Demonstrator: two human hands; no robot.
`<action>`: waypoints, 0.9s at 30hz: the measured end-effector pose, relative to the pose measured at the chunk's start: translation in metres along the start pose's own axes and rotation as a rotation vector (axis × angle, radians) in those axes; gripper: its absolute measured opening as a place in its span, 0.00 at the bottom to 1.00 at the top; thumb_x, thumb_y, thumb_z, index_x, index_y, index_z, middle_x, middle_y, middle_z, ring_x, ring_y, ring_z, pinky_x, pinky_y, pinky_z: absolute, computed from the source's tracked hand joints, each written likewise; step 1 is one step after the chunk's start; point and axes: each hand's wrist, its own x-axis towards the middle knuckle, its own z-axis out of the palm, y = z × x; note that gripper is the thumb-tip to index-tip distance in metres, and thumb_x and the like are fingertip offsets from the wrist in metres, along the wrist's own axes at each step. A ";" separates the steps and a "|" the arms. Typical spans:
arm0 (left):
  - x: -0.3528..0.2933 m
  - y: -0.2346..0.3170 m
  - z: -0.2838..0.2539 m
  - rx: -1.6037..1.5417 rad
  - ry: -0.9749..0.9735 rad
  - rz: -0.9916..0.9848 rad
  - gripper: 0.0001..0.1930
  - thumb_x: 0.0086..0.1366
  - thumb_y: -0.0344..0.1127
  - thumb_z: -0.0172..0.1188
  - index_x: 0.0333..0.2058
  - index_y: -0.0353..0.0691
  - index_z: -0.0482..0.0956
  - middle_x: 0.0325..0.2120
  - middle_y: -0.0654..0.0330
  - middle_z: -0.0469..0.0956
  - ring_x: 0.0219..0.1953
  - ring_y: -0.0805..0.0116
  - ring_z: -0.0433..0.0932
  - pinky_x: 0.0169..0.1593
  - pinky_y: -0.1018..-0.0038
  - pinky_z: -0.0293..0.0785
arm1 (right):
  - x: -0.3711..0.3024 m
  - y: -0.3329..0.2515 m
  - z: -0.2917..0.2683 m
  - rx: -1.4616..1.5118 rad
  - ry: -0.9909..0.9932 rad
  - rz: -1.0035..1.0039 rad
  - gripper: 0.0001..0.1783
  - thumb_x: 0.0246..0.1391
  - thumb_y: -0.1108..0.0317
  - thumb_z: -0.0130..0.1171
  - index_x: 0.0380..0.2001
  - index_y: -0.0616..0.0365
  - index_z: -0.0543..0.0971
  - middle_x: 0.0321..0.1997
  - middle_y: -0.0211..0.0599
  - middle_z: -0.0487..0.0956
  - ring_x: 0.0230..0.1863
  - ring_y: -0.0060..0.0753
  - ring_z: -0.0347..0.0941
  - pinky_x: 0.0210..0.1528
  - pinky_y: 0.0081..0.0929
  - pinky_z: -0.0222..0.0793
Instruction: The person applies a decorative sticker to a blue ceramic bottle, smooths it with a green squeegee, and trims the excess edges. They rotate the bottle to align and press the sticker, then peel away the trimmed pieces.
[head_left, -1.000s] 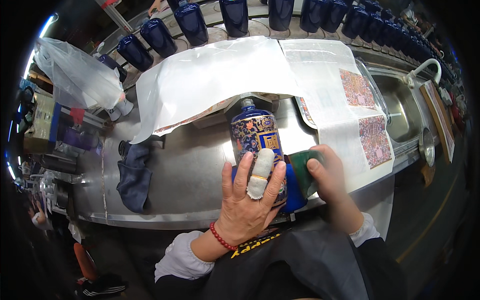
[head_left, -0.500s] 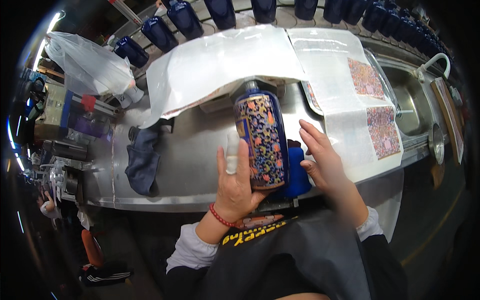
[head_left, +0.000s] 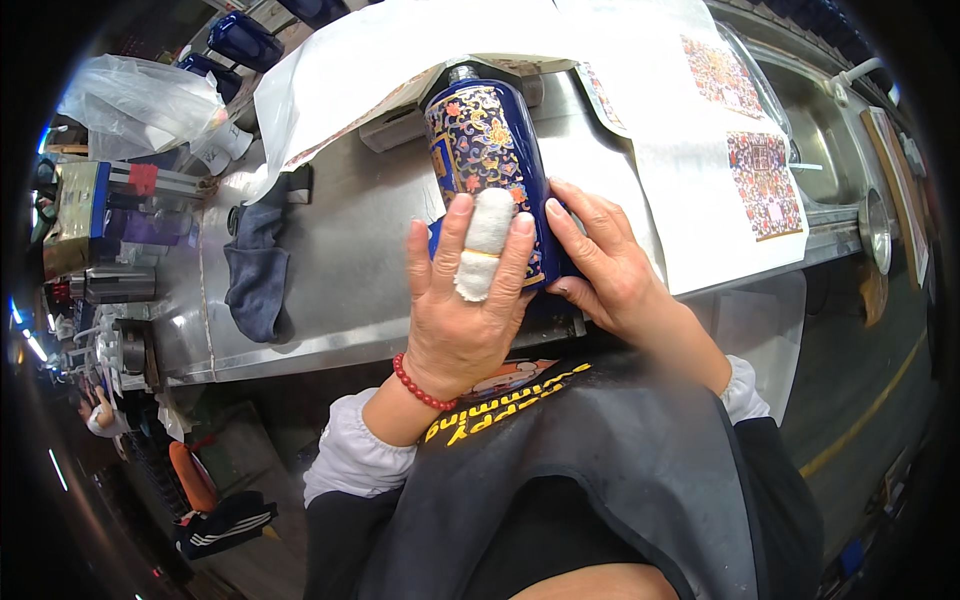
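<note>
A dark blue glass bottle (head_left: 521, 139) with a colourful floral decal lies tilted in front of me, its neck pointing away under the edge of a white sheet. My left hand (head_left: 462, 310) lies over the lower part of the decal with its fingers stretched out. One of its fingers is wrapped in a white cloth finger cover (head_left: 488, 232), bound by a thin band. Along the bottle's right side, my right hand (head_left: 618, 277) grips with the fingers on the edge and the thumb near the base. Part of a blue support shows beside the bottle; its shape is mostly hidden.
White decal sheets (head_left: 650, 170) cover the back and right of the steel worktop (head_left: 350, 240). A dark cloth (head_left: 258, 270) lies at left, near a clear plastic bag (head_left: 140, 105). Several blue bottles stand behind. A sink (head_left: 815, 110) is at the right.
My left hand has shifted from the bottle's lower left side onto its decorated face. The right hand, apart before, now touches the bottle's right side. The whole view has shifted.
</note>
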 end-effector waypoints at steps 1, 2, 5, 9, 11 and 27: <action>0.001 0.003 -0.001 0.002 -0.009 0.023 0.34 0.62 0.41 0.67 0.66 0.40 0.72 0.66 0.46 0.70 0.72 0.43 0.60 0.76 0.46 0.38 | 0.000 0.000 0.000 -0.016 0.000 -0.005 0.43 0.48 0.71 0.70 0.68 0.66 0.66 0.71 0.60 0.65 0.66 0.63 0.66 0.66 0.50 0.64; 0.002 0.005 -0.002 0.008 -0.033 0.035 0.34 0.62 0.41 0.67 0.66 0.39 0.72 0.66 0.48 0.70 0.72 0.43 0.60 0.76 0.46 0.38 | -0.001 -0.001 0.000 -0.007 0.000 0.005 0.43 0.47 0.71 0.70 0.68 0.67 0.66 0.71 0.60 0.65 0.66 0.63 0.66 0.66 0.50 0.64; 0.002 0.005 -0.007 -0.077 -0.067 0.068 0.35 0.68 0.57 0.58 0.66 0.39 0.72 0.67 0.47 0.69 0.73 0.44 0.59 0.76 0.45 0.35 | -0.002 -0.002 -0.001 -0.001 -0.005 0.028 0.44 0.47 0.72 0.71 0.68 0.68 0.66 0.71 0.60 0.65 0.66 0.63 0.66 0.66 0.49 0.64; 0.004 0.001 -0.009 -0.080 -0.001 -0.085 0.49 0.66 0.72 0.49 0.68 0.31 0.66 0.69 0.38 0.63 0.74 0.38 0.55 0.75 0.42 0.31 | -0.002 -0.004 -0.002 0.023 0.001 0.060 0.45 0.44 0.72 0.71 0.67 0.69 0.66 0.70 0.59 0.66 0.65 0.63 0.66 0.66 0.49 0.65; 0.006 0.004 -0.009 -0.021 -0.015 -0.051 0.50 0.66 0.74 0.46 0.68 0.30 0.65 0.68 0.38 0.63 0.74 0.39 0.56 0.75 0.42 0.30 | -0.001 -0.004 -0.003 -0.006 -0.024 0.060 0.46 0.42 0.73 0.72 0.66 0.69 0.67 0.70 0.58 0.66 0.64 0.63 0.66 0.65 0.50 0.66; 0.053 0.011 -0.018 0.106 -0.239 -0.041 0.56 0.60 0.75 0.51 0.68 0.25 0.62 0.69 0.38 0.61 0.75 0.38 0.51 0.72 0.35 0.28 | 0.001 -0.001 0.003 0.014 0.032 0.051 0.37 0.49 0.71 0.66 0.63 0.69 0.70 0.69 0.58 0.67 0.64 0.61 0.67 0.64 0.49 0.68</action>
